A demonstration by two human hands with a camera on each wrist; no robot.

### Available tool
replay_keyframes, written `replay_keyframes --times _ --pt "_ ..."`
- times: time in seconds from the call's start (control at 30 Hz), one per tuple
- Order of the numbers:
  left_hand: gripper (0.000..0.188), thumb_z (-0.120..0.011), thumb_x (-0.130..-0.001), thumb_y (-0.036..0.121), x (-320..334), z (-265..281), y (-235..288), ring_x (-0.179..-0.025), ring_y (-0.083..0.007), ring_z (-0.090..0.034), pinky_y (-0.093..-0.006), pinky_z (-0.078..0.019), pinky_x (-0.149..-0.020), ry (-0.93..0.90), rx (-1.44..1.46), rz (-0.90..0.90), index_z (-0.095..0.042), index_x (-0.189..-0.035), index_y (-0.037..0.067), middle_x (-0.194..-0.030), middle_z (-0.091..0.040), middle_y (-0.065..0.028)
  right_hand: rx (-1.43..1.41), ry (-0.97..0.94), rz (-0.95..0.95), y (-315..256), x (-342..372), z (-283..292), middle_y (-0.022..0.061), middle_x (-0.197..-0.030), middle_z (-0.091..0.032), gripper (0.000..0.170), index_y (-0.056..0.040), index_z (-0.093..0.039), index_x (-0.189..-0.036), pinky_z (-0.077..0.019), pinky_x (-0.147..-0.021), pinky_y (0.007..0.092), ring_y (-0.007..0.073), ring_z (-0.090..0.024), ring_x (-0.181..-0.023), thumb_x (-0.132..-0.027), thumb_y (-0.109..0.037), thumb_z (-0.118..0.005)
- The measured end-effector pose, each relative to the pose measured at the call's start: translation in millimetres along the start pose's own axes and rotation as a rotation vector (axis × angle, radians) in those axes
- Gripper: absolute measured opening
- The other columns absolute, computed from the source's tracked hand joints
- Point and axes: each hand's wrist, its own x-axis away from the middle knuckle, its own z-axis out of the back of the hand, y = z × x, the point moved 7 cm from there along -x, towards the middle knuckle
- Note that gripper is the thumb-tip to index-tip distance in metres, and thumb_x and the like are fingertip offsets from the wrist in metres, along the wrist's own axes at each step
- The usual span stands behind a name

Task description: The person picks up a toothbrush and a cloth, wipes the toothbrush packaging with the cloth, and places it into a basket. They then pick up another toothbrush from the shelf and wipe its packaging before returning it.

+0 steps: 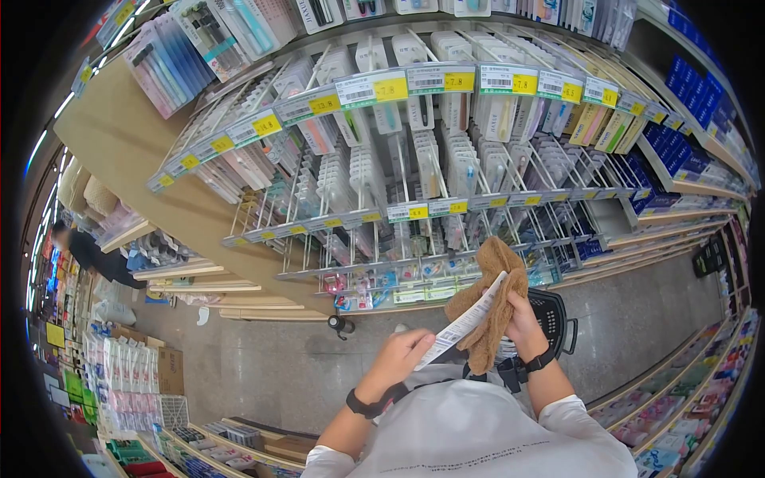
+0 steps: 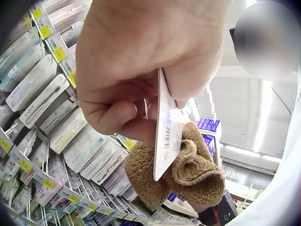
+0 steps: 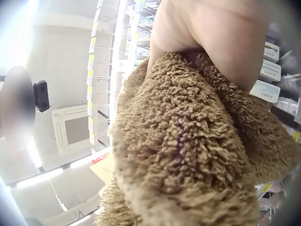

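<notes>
In the head view my left hand (image 1: 402, 352) pinches the lower end of a long white packaging card (image 1: 462, 325) printed with text and a barcode. The left wrist view shows the card (image 2: 168, 132) nearly edge-on between thumb and curled fingers. My right hand (image 1: 523, 325) grips a fluffy brown cloth (image 1: 500, 275), which hangs in folds on both sides of the card. Close up in the right wrist view, the cloth (image 3: 188, 136) covers most of the fingers of that hand.
Ahead stands a shelf rack with hanging blister packs (image 1: 347, 179) and yellow price tags (image 1: 390, 88). A black basket (image 1: 550, 315) is just right of the hands. A black bottle (image 1: 341, 325) stands on the floor by the rack. Far left, a person (image 1: 96, 255) in dark clothes is visible.
</notes>
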Motion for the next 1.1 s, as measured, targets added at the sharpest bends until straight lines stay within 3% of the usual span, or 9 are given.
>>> replay_keyframes --times 0.13,0.2,0.33,0.43,0.67,0.9,1.1 --pt "0.031 -0.051 -0.094 0.029 1 6 3 -0.062 -0.0283 -0.058 -0.0338 -0.0448 -0.06 0.019 -0.01 0.065 -0.064 -0.094 0.001 -0.073 -0.06 -0.0178 -0.017 -0.022 -0.031 5 -3 6 0.0125 -0.11 -0.062 0.04 -0.0047 -0.051 -0.121 -0.0489 -0.091 0.0426 0.0269 -0.061 -0.101 -0.086 -0.021 -0.062" --pt "0.031 -0.051 -0.094 0.029 2 8 2 -0.063 -0.0286 -0.058 -0.0342 -0.0448 -0.06 0.026 0.011 0.08 -0.064 -0.094 0.0 -0.073 -0.06 -0.0182 -0.127 -0.051 -0.122 8 0 0 0.0079 -0.111 -0.059 0.04 -0.0054 -0.05 -0.122 -0.0486 -0.089 0.0395 0.0228 -0.059 -0.101 -0.085 -0.011 -0.062" --pt "0.033 -0.049 -0.095 0.029 0 6 -3 -0.063 -0.0279 -0.059 -0.0352 -0.0452 -0.06 0.054 0.007 0.09 -0.063 -0.095 0.0 -0.073 -0.061 -0.0186 -0.088 -0.103 -0.116 18 4 -20 0.0072 -0.109 -0.059 0.038 -0.0054 -0.051 -0.121 -0.0477 -0.091 0.0393 0.0222 -0.059 -0.101 -0.084 -0.007 -0.061" --pt "0.034 -0.046 -0.097 0.029 -2 7 2 -0.063 -0.0248 -0.059 -0.0352 -0.0452 -0.061 0.128 0.018 0.1 -0.062 -0.097 -0.002 -0.073 -0.061 -0.0185 0.309 -0.165 -0.152 26 15 -55 0.0068 -0.108 -0.061 0.041 0.0 -0.052 -0.117 -0.0455 -0.091 0.0327 0.018 -0.058 -0.101 -0.08 -0.004 -0.068" --pt "0.038 -0.042 -0.099 0.029 -2 10 -5 -0.067 -0.0197 -0.06 -0.0327 -0.0459 -0.065 0.141 0.091 0.137 -0.06 -0.1 -0.004 -0.075 -0.063 -0.0184 0.573 -0.222 -0.131 33 17 -76 0.0075 -0.108 -0.061 0.037 0.0019 -0.056 -0.113 -0.045 -0.089 0.0299 0.0153 -0.058 -0.1 -0.081 -0.01 -0.072" --pt "0.04 -0.042 -0.099 0.03 -2 7 -16 -0.068 -0.0112 -0.057 -0.0293 -0.0457 -0.064 0.124 0.18 0.157 -0.061 -0.099 -0.005 -0.075 -0.064 -0.0104 0.411 -0.226 -0.125 41 16 -62 0.0085 -0.112 -0.059 0.041 0.0014 -0.051 -0.118 -0.0443 -0.091 0.0313 0.0161 -0.056 -0.104 -0.082 -0.007 -0.069" --pt "0.039 -0.042 -0.099 0.03 -1 2 -16 -0.068 -0.0088 -0.055 -0.0268 -0.0448 -0.062 0.063 0.212 0.174 -0.061 -0.097 -0.004 -0.074 -0.064 -0.0062 -0.039 -0.282 -0.157 49 13 -47 0.0074 -0.121 -0.056 0.05 -0.0036 -0.043 -0.129 -0.0437 -0.095 0.0371 0.0204 -0.055 -0.111 -0.084 -0.004 -0.063"
